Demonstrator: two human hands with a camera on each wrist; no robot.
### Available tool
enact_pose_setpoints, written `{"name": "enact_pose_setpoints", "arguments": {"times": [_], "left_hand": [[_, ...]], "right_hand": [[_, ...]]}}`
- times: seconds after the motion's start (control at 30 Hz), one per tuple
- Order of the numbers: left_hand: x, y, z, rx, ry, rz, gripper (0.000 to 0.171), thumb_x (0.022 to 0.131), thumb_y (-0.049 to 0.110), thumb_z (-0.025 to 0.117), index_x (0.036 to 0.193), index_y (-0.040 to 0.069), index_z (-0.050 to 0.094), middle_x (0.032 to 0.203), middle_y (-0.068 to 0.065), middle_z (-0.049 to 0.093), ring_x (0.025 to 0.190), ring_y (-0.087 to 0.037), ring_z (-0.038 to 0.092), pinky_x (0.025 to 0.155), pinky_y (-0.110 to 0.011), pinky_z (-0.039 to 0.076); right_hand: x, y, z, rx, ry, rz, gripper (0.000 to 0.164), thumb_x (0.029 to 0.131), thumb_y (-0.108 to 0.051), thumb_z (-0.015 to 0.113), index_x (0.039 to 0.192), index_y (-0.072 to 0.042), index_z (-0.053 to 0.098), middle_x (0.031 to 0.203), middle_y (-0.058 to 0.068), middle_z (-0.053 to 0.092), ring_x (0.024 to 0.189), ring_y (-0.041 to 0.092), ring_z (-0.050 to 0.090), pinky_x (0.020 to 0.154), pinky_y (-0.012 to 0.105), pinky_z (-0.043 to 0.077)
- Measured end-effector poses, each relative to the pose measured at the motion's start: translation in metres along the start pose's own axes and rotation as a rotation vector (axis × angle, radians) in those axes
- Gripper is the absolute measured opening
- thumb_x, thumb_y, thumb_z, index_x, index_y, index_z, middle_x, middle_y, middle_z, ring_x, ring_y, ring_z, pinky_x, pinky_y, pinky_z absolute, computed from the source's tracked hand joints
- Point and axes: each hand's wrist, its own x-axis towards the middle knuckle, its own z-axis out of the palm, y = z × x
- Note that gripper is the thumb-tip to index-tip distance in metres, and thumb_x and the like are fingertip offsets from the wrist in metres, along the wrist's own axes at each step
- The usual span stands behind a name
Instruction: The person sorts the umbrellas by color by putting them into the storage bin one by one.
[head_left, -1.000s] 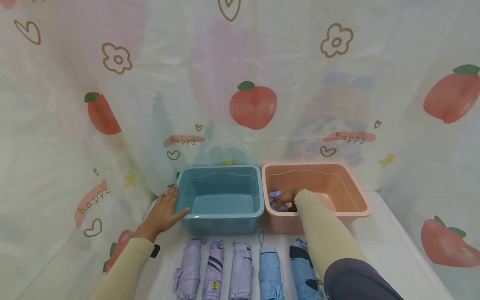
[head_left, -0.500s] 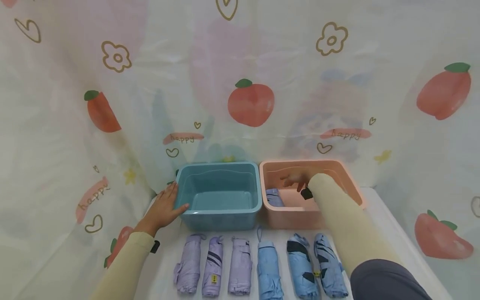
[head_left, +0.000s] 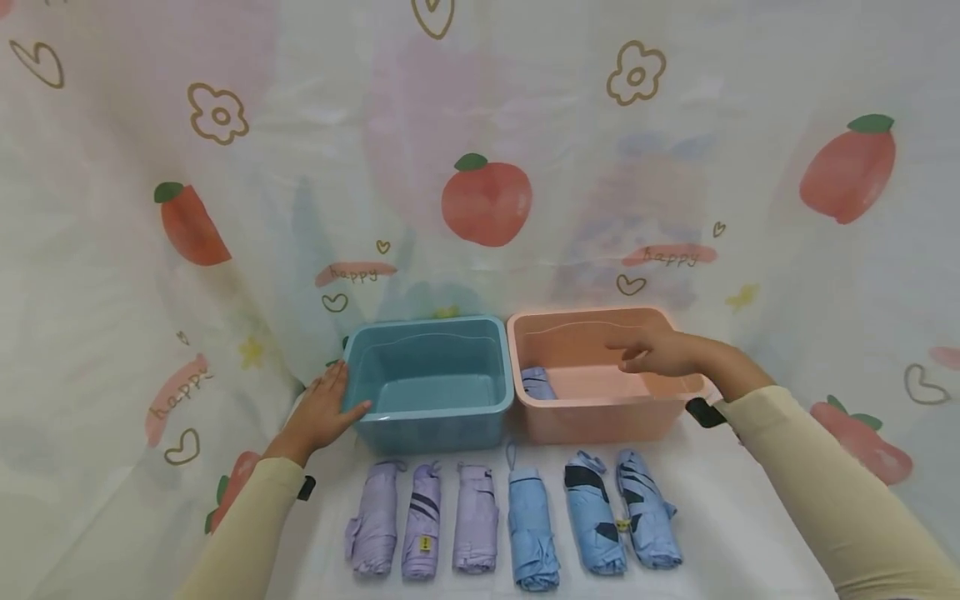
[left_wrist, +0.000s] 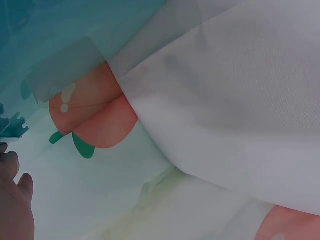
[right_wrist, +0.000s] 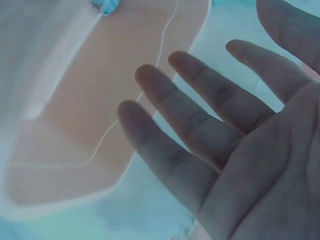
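Observation:
Two tubs stand side by side: a blue tub (head_left: 431, 433) on the left and a pink tub (head_left: 600, 421) on the right. My left hand (head_left: 321, 412) rests flat against the blue tub's left wall. My right hand (head_left: 652, 350) hovers with straight fingers over the pink tub, holding nothing; the right wrist view shows its fingers (right_wrist: 200, 120) spread above the pink tub (right_wrist: 75, 110). One folded blue umbrella (head_left: 536, 383) lies inside the pink tub at its left end. A row of folded umbrellas lies in front: three purple (head_left: 423, 529) and three blue (head_left: 588, 517).
A fruit-printed plastic sheet (head_left: 487, 192) hangs close behind the tubs and around both sides. The white table (head_left: 750, 533) reaches to the right of the umbrella row. In the left wrist view only the sheet (left_wrist: 210, 100) and a bit of my hand show.
My right hand let go of the blue umbrella in the pink tub, rose out and moved right, now open above the tub. The left hand stayed on the blue tub.

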Motion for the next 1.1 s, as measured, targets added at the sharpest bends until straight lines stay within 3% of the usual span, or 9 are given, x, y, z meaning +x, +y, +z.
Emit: {"name": "enact_pose_setpoints", "arguments": {"times": [0.17, 0.43, 0.63, 0.87, 1.1], "left_hand": [[0.0, -0.002, 0.002, -0.007, -0.002, -0.015, 0.096, 0.095, 0.06, 0.047, 0.151, -0.009, 0.012, 0.159, -0.022, 0.011, 0.146, -0.036, 0.011, 0.113, -0.056, 0.011], [0.003, 0.001, 0.004, -0.02, 0.035, 0.008, 0.095, 0.095, 0.06, 0.047, 0.15, -0.011, 0.017, 0.157, -0.025, 0.016, 0.144, -0.039, 0.015, 0.112, -0.058, 0.014], [-0.001, 0.001, 0.003, -0.002, 0.037, -0.004, 0.096, 0.094, 0.06, 0.048, 0.149, -0.012, 0.018, 0.156, -0.026, 0.018, 0.143, -0.041, 0.017, 0.111, -0.059, 0.016], [-0.001, 0.0, 0.005, -0.003, 0.03, -0.001, 0.096, 0.095, 0.06, 0.047, 0.15, -0.012, 0.015, 0.157, -0.025, 0.016, 0.145, -0.038, 0.014, 0.112, -0.057, 0.014], [-0.002, 0.0, 0.005, -0.015, 0.02, -0.01, 0.097, 0.095, 0.061, 0.046, 0.151, -0.011, 0.013, 0.158, -0.024, 0.012, 0.145, -0.038, 0.013, 0.113, -0.057, 0.013]], "right_hand": [[-0.041, 0.003, 0.017, 0.069, 0.055, 0.055, 0.053, 0.099, -0.027, 0.057, 0.144, -0.001, 0.045, 0.134, 0.027, 0.051, 0.112, 0.041, 0.058, 0.085, 0.054, 0.05], [-0.074, 0.034, 0.073, 0.364, 0.038, 0.163, 0.052, 0.097, -0.027, 0.06, 0.139, 0.001, 0.049, 0.118, 0.018, 0.06, 0.101, 0.036, 0.061, 0.078, 0.053, 0.053], [-0.079, 0.058, 0.127, 0.507, 0.008, 0.222, 0.047, 0.096, -0.02, 0.06, 0.135, 0.006, 0.051, 0.115, 0.019, 0.062, 0.1, 0.038, 0.061, 0.078, 0.057, 0.052], [-0.074, 0.078, 0.18, 0.548, 0.065, 0.389, 0.045, 0.091, -0.015, 0.066, 0.134, 0.0, 0.057, 0.127, 0.026, 0.055, 0.113, 0.045, 0.055, 0.082, 0.057, 0.051], [-0.069, 0.079, 0.217, 0.62, 0.081, 0.397, 0.058, 0.089, -0.02, 0.068, 0.143, -0.009, 0.05, 0.146, 0.035, 0.032, 0.121, 0.054, 0.045, 0.084, 0.056, 0.05]]}}
